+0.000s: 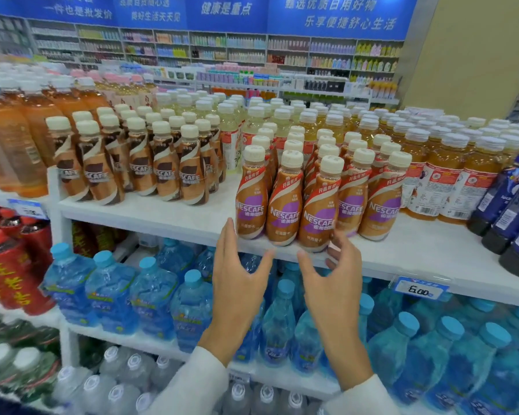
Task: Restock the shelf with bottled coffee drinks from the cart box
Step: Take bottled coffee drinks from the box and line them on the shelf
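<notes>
Head view showed both hands raised in the lower middle of the frame, in front of the white shelf (168,217). The left hand (237,277) was spread, fingers straight and pointing up, thumb stretched out toward the other hand, and it held nothing. The right hand (333,280) mirrored it, thumb out toward the left hand and fingers loosely extended. Its fingertips (337,245) lay just beside the base of the foremost purple-labelled coffee bottle (318,205); whether they touched it could not be told. White sleeves (201,381) covered both wrists at the bottom edge.

The purple-labelled coffee bottles (351,193) stood upright in a tight cluster at the front of the shelf, in the centre of the frame just above the hands, with cream caps and copper bodies. To their left, toward the middle left, a block of brown-labelled coffee bottles (138,166) stood upright on the same shelf, apart from the purple group by a bare strip of shelf.

Right of the purple cluster stood orange tea bottles (450,175), and at the far right edge dark blue bottles (510,205). A price tag (420,290) hung on the shelf edge at the lower right. Below the shelf, blue water bottles (150,295) filled the lower tier, with red bottles (9,265) at the left edge. A blue banner (222,10) ran across the top.
</notes>
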Demonstrator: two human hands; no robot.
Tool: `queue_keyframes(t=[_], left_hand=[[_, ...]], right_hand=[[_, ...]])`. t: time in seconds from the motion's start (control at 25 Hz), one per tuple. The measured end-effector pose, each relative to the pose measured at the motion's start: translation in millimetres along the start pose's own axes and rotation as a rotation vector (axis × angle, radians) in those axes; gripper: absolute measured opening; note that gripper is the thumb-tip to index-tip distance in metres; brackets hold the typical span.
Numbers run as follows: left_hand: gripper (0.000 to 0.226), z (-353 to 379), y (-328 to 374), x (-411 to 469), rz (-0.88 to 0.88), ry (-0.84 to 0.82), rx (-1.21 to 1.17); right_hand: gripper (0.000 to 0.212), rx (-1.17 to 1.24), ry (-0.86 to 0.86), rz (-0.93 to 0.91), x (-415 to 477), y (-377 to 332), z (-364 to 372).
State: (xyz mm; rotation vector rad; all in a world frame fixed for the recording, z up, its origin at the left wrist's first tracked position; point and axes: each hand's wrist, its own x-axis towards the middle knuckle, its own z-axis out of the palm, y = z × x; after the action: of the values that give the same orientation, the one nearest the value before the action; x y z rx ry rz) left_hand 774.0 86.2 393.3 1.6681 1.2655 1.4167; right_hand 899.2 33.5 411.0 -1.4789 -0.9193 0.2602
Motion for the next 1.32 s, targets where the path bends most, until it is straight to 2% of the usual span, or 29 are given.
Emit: queue_keyframes(t=[0.16, 0.24, 0.36, 0.56, 0.72, 0.8, 1.04, 1.2, 1.32], left_hand=[[0.068, -40, -36, -60, -0.135, 0.106, 0.066], [0.054, -71, -57, -97, -0.226, 0.166, 0.069], [0.035, -136, -89, -151, -0.38, 0.28, 0.065], [0.033, -254, -145, -228, -0.605, 0.508, 0.081], [0.02, -345, -174, -282, -0.708, 0.655, 0.059], [0.016, -391, -185, -308, -0.75, 0.766, 0.036], [0.014, -484, -217, -358, -0.87, 0.891, 0.051], [0.016, -520, -245, -351, -0.916, 0.924, 0.028], [0.018, -538, -272, -330, -0.937, 0.922, 0.006]], right_hand=[[0.044, 0.133, -0.145, 0.025, -69, 16, 4], [0.037, 0.16, -0.293, 0.029, -112, 30, 20], [0.036, 0.159, -0.555, 0.148, -183, 42, 55], [0.031, -0.009, -0.977, 0.235, -289, 59, 125], [0.03, -0.059, -1.14, 0.295, -361, 47, 180], [0.029, -0.141, -1.285, 0.31, -399, 32, 205], [0.018, -0.156, -1.346, 0.408, -487, 2, 262], [0.031, -0.239, -1.438, 0.43, -510, -2, 308], [0.022, -0.235, -1.461, 0.389, -515, -3, 352]])
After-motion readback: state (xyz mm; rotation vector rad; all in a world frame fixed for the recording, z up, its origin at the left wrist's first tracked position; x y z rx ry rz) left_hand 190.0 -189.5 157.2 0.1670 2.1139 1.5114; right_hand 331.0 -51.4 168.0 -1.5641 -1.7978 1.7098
